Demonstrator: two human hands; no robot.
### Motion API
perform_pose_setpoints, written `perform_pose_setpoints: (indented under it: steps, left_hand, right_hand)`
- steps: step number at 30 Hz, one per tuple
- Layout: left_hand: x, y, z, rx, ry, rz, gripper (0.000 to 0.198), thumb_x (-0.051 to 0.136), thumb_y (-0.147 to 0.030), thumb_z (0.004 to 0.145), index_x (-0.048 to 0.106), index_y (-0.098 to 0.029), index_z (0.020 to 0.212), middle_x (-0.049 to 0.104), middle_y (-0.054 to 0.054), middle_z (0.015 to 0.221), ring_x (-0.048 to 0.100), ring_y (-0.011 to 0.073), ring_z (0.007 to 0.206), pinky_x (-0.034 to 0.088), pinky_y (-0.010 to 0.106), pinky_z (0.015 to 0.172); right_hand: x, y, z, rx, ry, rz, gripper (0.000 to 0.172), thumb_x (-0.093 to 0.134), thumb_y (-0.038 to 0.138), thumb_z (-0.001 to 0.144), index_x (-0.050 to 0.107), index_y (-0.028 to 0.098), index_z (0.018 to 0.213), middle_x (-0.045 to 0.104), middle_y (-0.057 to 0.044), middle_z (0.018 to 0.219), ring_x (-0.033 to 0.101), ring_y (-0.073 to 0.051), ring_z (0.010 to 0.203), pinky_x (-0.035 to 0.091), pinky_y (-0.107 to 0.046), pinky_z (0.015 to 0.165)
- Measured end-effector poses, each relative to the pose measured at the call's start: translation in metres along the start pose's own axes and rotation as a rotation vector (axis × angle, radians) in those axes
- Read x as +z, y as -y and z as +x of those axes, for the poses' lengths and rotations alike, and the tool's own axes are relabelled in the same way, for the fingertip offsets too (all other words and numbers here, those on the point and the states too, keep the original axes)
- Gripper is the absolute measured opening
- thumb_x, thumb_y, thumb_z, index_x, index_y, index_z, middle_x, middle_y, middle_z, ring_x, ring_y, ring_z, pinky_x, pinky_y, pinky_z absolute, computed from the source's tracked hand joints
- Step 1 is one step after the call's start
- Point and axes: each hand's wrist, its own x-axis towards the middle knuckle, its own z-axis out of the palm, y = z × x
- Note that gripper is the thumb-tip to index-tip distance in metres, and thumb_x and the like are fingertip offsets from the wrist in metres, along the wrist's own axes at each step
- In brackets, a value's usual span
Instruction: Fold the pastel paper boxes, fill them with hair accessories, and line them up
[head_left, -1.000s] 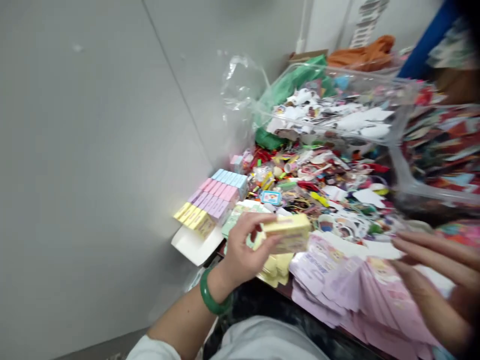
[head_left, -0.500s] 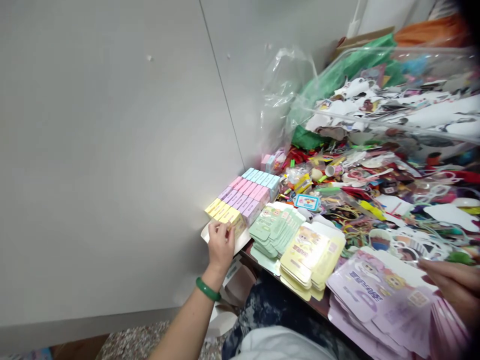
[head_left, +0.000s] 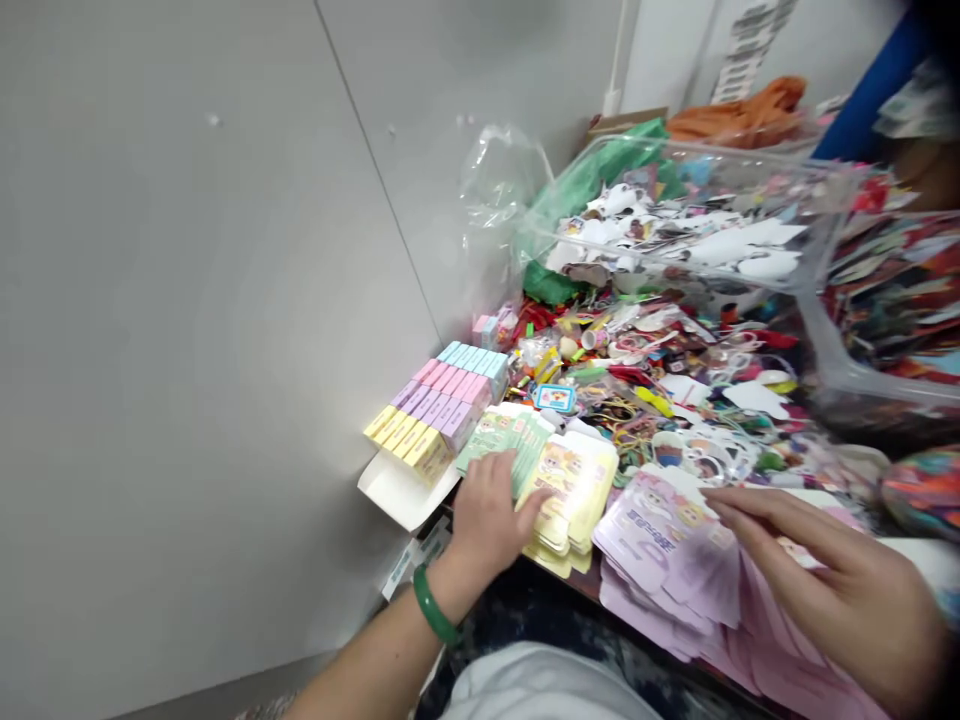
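My left hand [head_left: 491,515] is spread over the flat green cartons [head_left: 499,435], its thumb at the edge of the flat yellow cartons [head_left: 574,480]. A green bangle [head_left: 435,605] circles that wrist. Over the flat purple cartons [head_left: 652,525], the thumb and forefinger of my right hand [head_left: 832,570] meet at the tips near the top carton's flap; whether anything is pinched there is too small to tell. Folded small boxes [head_left: 427,400] stand in coloured rows, yellow nearest, then purple, pink and blue, in a white tray [head_left: 397,490] beyond my left hand.
A grey wall [head_left: 187,350] rises along the left. Behind the cartons lies a heap of small mixed trinkets [head_left: 630,350]. Clear plastic bins [head_left: 817,270] of paper cutouts stand at the back, with a green bag [head_left: 600,180] and an orange bag [head_left: 739,115] near them.
My left hand has left the yellow end of the box rows and moved right to the green cartons. My right hand has come further into view, and the view has swung right.
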Motion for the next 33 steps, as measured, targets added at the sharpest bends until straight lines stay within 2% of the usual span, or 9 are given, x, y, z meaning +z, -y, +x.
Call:
perform_pose_setpoints:
  steps: [3,6,11,17,21,23,28,31,33]
  left_hand:
    - [0.016,-0.036,0.007,-0.053,0.270,0.054,0.084,0.058,-0.070,0.077,0.046,-0.009,0.133,0.061,0.017,0.111,0.056,0.0342,0.101,0.049,0.049,0.088]
    - [0.024,-0.055,0.013,-0.108,0.380,0.090,0.098,0.061,-0.071,0.073,0.036,-0.007,0.143,0.058,0.019,0.114,0.054,0.0371,0.104,0.046,0.052,0.090]
    - [0.028,-0.056,0.018,-0.134,0.402,0.079,0.092,0.064,-0.059,0.076,0.033,-0.007,0.145,0.057,0.021,0.113,0.053,0.0387,0.105,0.043,0.052,0.091]
    - [0.034,-0.046,0.025,-0.162,0.369,0.010,0.097,0.065,-0.067,0.069,0.036,-0.010,0.143,0.060,0.022,0.109,0.058,0.0401,0.103,0.044,0.051,0.088]
    - [0.031,-0.047,0.032,-0.185,0.423,0.012,0.097,0.068,-0.064,0.068,0.038,-0.008,0.141,0.063,0.023,0.111,0.060,0.0404,0.105,0.046,0.048,0.087]
    - [0.026,-0.049,0.036,-0.174,0.454,0.014,0.087,0.069,-0.059,0.071,0.044,-0.007,0.136,0.064,0.022,0.108,0.062,0.0391,0.103,0.048,0.046,0.085]
    - [0.017,-0.055,0.037,-0.043,0.397,0.003,0.024,0.056,-0.035,0.088,0.066,-0.015,0.097,0.067,0.011,0.089,0.066,0.0251,0.080,0.050,0.034,0.071]
    - [0.016,-0.059,0.032,0.070,0.268,0.049,0.020,0.048,-0.022,0.092,0.066,-0.016,0.092,0.066,0.008,0.082,0.064,0.0208,0.071,0.048,0.030,0.062]
    - [0.016,-0.063,0.028,0.162,0.184,0.063,0.022,0.045,-0.020,0.094,0.066,-0.017,0.096,0.066,0.007,0.078,0.063,0.0200,0.069,0.047,0.029,0.059]
  right_hand:
    - [-0.003,0.016,0.003,-0.085,0.102,0.029,0.022,0.052,0.035,0.091,0.071,0.027,0.099,0.075,-0.003,0.098,0.071,-0.019,0.087,0.058,-0.026,0.070]
    - [-0.002,0.018,0.001,-0.034,0.136,0.072,0.025,0.049,0.036,0.092,0.071,0.026,0.096,0.075,-0.003,0.097,0.071,-0.020,0.086,0.057,-0.027,0.069]
    - [0.001,0.012,-0.005,0.107,0.186,0.127,0.027,0.050,0.039,0.090,0.072,0.025,0.093,0.075,-0.006,0.097,0.071,-0.023,0.088,0.056,-0.034,0.075]
    - [0.006,0.014,-0.001,0.177,0.257,0.165,0.027,0.050,0.039,0.089,0.072,0.025,0.094,0.074,-0.007,0.102,0.069,-0.025,0.093,0.054,-0.037,0.078]
    - [0.012,0.018,0.006,0.215,0.314,0.184,0.026,0.051,0.038,0.087,0.073,0.024,0.092,0.075,-0.006,0.099,0.068,-0.025,0.090,0.053,-0.037,0.078]
    - [0.016,0.020,0.010,0.244,0.327,0.199,0.026,0.052,0.038,0.086,0.074,0.024,0.092,0.075,-0.006,0.098,0.068,-0.025,0.089,0.052,-0.038,0.080]
    - [0.030,0.034,0.021,0.362,0.300,0.329,0.026,0.055,0.041,0.082,0.073,0.021,0.078,0.074,-0.005,0.082,0.067,-0.023,0.077,0.050,-0.033,0.071]
    - [0.044,0.045,0.027,0.586,0.312,0.523,0.038,0.057,0.054,0.080,0.067,0.019,0.068,0.064,-0.002,0.058,0.056,-0.016,0.051,0.041,-0.027,0.048]
    - [0.053,0.048,0.030,0.691,0.302,0.666,0.041,0.060,0.058,0.076,0.065,0.018,0.066,0.058,0.000,0.051,0.048,-0.013,0.044,0.035,-0.025,0.042]
